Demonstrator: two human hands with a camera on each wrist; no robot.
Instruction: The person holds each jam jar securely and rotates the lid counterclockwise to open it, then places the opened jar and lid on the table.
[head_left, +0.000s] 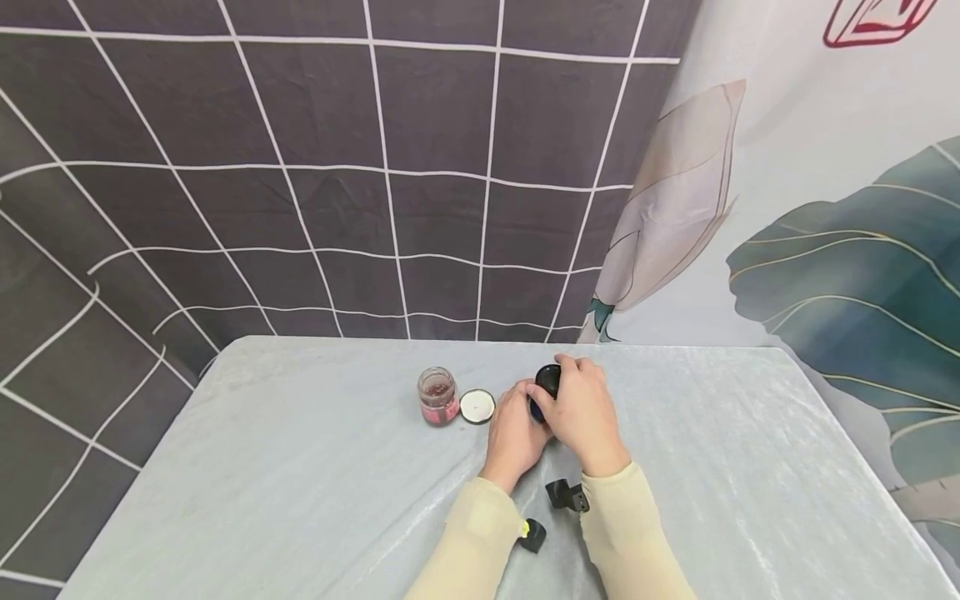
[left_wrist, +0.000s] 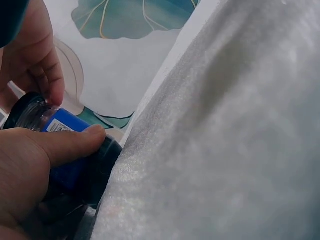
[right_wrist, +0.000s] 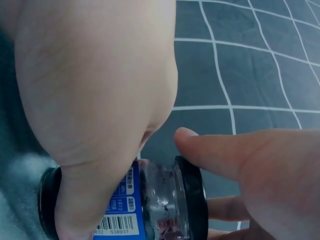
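Observation:
My left hand point(head_left: 516, 437) grips a glass jar point(right_wrist: 160, 205) round its blue label point(left_wrist: 65, 122), with the thumb lying along the side. At the jar's other end, my right hand point(head_left: 587, 412) has its thumb and fingers round the black lid point(right_wrist: 192, 200). The lid sits on the jar's mouth. In the left wrist view the jar leans over, its dark base close to the cloth. Inside the glass, the contents are hard to make out. Left of both hands stands an open glass jar point(head_left: 438, 397) with a pink-red label, and beside it lies a lid point(head_left: 477, 406), white inside up.
A pale grey velvety cloth point(head_left: 300, 483) covers the table. Behind it hangs a dark curtain point(head_left: 315, 208) with white grid lines, and on the right a leaf-patterned one point(head_left: 862, 283). Small black devices point(head_left: 567, 496) sit at both wrists.

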